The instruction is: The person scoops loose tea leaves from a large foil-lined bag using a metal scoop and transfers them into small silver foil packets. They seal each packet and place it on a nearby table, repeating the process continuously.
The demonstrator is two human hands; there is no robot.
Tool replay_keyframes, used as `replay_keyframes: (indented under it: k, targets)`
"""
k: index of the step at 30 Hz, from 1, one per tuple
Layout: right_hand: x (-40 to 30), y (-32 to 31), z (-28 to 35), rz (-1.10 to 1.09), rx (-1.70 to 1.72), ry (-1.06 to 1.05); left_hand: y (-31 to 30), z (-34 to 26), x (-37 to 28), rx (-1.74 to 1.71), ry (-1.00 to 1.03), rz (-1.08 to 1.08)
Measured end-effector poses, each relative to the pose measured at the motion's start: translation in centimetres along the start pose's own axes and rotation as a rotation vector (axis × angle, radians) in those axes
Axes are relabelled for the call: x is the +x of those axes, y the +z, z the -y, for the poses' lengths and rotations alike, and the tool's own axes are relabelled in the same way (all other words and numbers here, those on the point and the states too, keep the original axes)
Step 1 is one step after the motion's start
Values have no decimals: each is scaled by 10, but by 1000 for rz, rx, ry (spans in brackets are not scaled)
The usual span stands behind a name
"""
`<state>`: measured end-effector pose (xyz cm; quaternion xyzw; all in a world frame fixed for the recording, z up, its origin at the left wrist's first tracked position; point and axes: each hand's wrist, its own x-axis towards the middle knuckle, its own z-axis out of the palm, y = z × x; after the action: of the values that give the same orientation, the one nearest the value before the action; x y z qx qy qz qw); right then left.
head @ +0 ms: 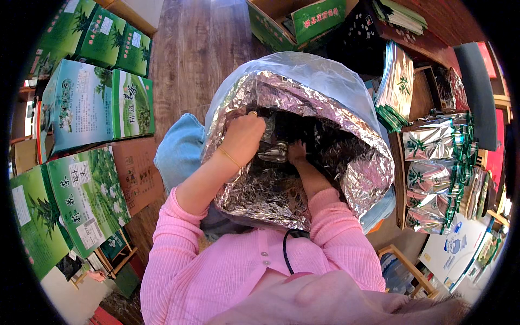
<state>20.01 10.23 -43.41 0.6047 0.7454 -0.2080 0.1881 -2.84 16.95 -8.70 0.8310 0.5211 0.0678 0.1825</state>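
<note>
A large foil-lined bag (284,91) with a clear plastic outer layer stands open between my knees. My left hand (245,130), with a ring and a thin bracelet, is at the bag's left inner side; its fingers are curled, and what they hold is hidden. Down inside the bag is my right hand (297,152), beside a small shiny silvery packet (278,152). Whether the right fingers touch or grip it cannot be made out. Dark shadow hides much of the bag's inside.
Green tea cartons (132,105) are stacked along the left. On the right, filled silver-and-green pouches (430,178) lie in rows, with a stack of flat pouches (396,85) above them. An open green carton (317,24) stands beyond the bag. A wooden stool (406,264) is at lower right.
</note>
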Motion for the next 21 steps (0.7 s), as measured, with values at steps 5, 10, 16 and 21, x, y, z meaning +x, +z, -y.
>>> replay_keyframes:
  k: [5,10,16,21]
  targets:
    - [35,-23,-16,150,312,134,-1,0,-1,14,3,-6]
    - [41,25,-37,331,466,50,6,7,-5,-10,23,-57]
    - [-24,33,-17,178,532,-289,7,8,-7,-11,9,-18]
    - [-8,-4,-21,480,634,-35,8,10,-2,-5,49,-41]
